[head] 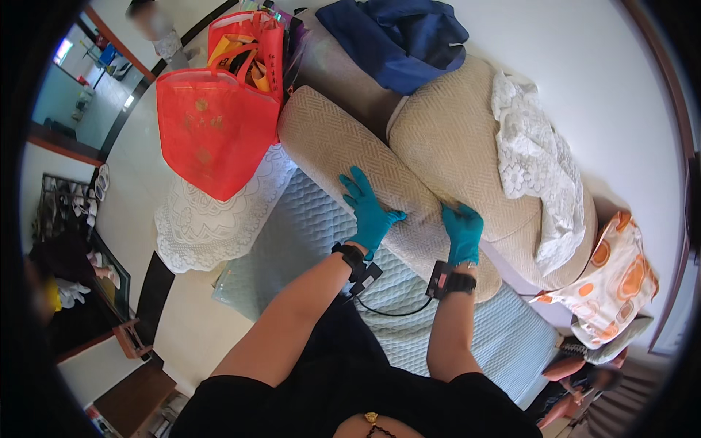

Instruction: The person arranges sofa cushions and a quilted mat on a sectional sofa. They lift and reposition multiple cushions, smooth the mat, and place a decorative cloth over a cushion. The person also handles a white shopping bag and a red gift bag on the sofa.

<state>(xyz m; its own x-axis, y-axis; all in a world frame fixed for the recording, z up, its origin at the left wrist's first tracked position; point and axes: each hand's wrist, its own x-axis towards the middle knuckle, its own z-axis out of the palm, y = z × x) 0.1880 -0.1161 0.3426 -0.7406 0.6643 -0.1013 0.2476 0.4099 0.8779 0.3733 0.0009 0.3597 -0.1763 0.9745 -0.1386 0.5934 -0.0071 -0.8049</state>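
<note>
My left hand (pixel 368 211), in a teal rubber glove, lies with fingers spread on a long beige herringbone-patterned cushion (pixel 339 142). My right hand (pixel 463 227), gloved alike, has its fingers curled at the cushion's far edge, where it meets a larger beige cushion (pixel 454 126); whether cloth is pinched in them, I cannot tell. Beneath the long cushion spreads a light blue quilted cover (pixel 405 274). White lace cloth (pixel 539 164) drapes over the larger cushion, and a dark blue cloth (pixel 400 44) lies at its far end.
A red bag (pixel 219 126) stands on a lace cover (pixel 219 224) at the left. An orange-patterned white pillow (pixel 624 279) rests at the right by the wall. One person (pixel 164 38) is at the upper left; others are at the lower left and lower right edges. Shoes fill a rack (pixel 65 202).
</note>
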